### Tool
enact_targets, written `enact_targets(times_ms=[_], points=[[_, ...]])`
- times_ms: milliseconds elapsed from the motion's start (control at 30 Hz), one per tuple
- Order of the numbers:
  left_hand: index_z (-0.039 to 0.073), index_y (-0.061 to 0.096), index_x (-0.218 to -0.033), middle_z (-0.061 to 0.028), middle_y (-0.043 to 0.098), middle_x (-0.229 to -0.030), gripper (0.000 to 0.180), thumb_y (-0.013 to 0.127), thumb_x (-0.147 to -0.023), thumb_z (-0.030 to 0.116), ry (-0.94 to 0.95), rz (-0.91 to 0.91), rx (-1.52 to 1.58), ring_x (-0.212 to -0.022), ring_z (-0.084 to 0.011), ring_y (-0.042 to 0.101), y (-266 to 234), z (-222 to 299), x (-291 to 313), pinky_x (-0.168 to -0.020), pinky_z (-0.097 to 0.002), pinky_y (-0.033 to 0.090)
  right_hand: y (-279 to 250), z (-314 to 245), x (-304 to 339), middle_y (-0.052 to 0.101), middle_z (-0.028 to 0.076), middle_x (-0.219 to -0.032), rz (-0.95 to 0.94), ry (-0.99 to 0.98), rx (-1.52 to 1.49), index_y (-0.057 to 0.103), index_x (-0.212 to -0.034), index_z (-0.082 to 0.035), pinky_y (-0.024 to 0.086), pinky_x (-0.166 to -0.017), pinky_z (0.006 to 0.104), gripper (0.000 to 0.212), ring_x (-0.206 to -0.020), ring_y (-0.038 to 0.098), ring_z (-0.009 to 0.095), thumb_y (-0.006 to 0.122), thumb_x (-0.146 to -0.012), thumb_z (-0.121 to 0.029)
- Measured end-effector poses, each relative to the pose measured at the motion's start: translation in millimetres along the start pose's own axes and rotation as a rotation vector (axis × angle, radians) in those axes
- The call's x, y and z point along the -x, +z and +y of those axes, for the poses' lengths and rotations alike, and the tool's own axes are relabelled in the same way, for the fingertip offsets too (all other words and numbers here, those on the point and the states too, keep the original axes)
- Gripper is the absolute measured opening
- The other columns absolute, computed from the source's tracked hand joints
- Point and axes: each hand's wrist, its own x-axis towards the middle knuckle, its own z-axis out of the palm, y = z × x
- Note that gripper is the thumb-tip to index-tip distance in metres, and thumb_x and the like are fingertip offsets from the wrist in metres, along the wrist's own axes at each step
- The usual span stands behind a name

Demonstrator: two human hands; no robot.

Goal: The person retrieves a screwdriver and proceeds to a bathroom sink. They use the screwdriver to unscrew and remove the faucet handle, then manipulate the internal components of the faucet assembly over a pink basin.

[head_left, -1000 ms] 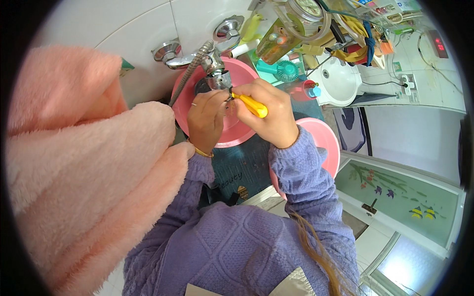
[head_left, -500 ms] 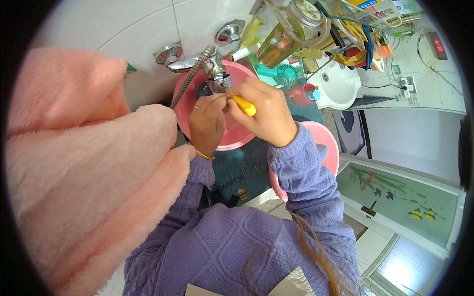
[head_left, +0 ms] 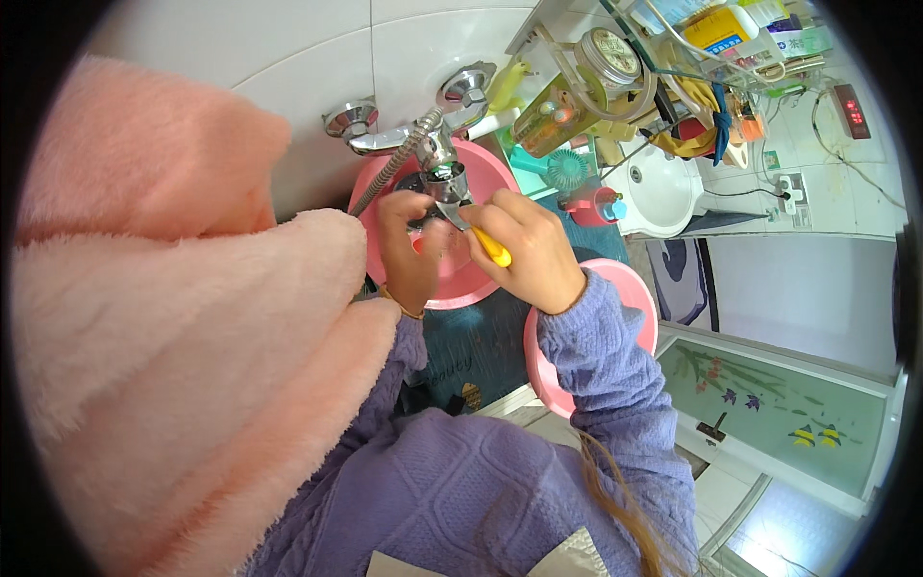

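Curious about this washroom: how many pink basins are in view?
2: one basin below the faucet, behind the left hand and right hand; another basin partly behind the right sleeve. More may be hidden.

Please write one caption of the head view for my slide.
Above a pink basin, the right hand grips a yellow-handled tool near the chrome tap, the left hand open alongside.

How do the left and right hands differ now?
Grip: the right hand is closed around the yellow-handled tool; the left hand is open, thumb apart from the fingers, with nothing visible in it.
Sharpness: the left hand is blurred, the right hand fairly crisp.
Wrist: a gold-coloured band shows at the left hand; none shows at the right hand.
Shared: both are bare, over the pink basin.
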Motion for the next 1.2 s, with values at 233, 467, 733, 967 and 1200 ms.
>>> enact_targets(times_ms=[233, 467, 733, 967, 1200], points=[[0.003, 0.045, -0.123, -0.0111, 0.054, -0.116, 0.04, 0.029, -0.095, 0.027, -0.923, -0.205, 1.333, -0.109, -0.0211, 0.05, 7, -14, -18, -0.096, -0.0362, 0.037, -1, 0, -2, 0.052, 0.011, -0.073, 0.018, -0.034, -0.042, 0.057, -0.089, -0.003, 0.046, -0.055, 0.0361, 0.021, -0.063, 0.055, 0.029, 0.065, -0.07, -0.009], [0.007, 0.046, -0.12, -0.0106, 0.059, -0.107, 0.037, 0.037, -0.097, 0.034, -0.82, -0.228, 1.253, -0.104, -0.0233, 0.055, 21, -12, -15, -0.089, -0.0392, 0.043, -1, -4, 5, 0.049, 0.009, -0.068, -0.032, -0.103, 0.179, 0.048, -0.075, -0.006, 0.046, -0.051, 0.0364, 0.016, -0.058, 0.054, 0.025, 0.063, -0.069, -0.01], [0.008, 0.049, -0.105, -0.0078, 0.057, -0.086, 0.068, 0.029, -0.084, 0.07, -0.933, -0.066, 1.365, -0.077, -0.0204, 0.054, 33, -5, -26, -0.067, -0.0345, 0.046, -16, -17, -7, 0.045, 0.0, -0.064, -0.159, -0.265, 0.673, 0.048, -0.075, -0.011, 0.039, -0.046, 0.0281, 0.014, -0.056, 0.049, 0.014, 0.058, -0.067, -0.014], [0.008, 0.048, -0.086, -0.0062, 0.053, -0.071, 0.056, 0.029, -0.09, 0.061, -1.006, 0.087, 1.203, -0.061, -0.0182, 0.05, 45, 5, -28, -0.056, -0.0312, 0.043, -8, -15, 7, 0.043, 0.0, -0.062, -0.183, -0.2, 0.705, 0.049, -0.078, -0.01, 0.036, -0.044, 0.0287, 0.016, -0.055, 0.048, 0.014, 0.061, -0.068, -0.012], [0.006, 0.049, -0.083, -0.0058, 0.052, -0.066, 0.058, 0.027, -0.091, 0.06, -0.957, 0.135, 1.091, -0.057, -0.0177, 0.051, 48, 2, -29, -0.054, -0.0314, 0.043, -1, -20, 7, 0.052, 0.008, -0.059, -0.124, 0.13, 0.367, 0.051, -0.084, -0.008, 0.043, -0.045, 0.0358, 0.014, -0.052, 0.056, 0.024, 0.059, -0.079, -0.018]])
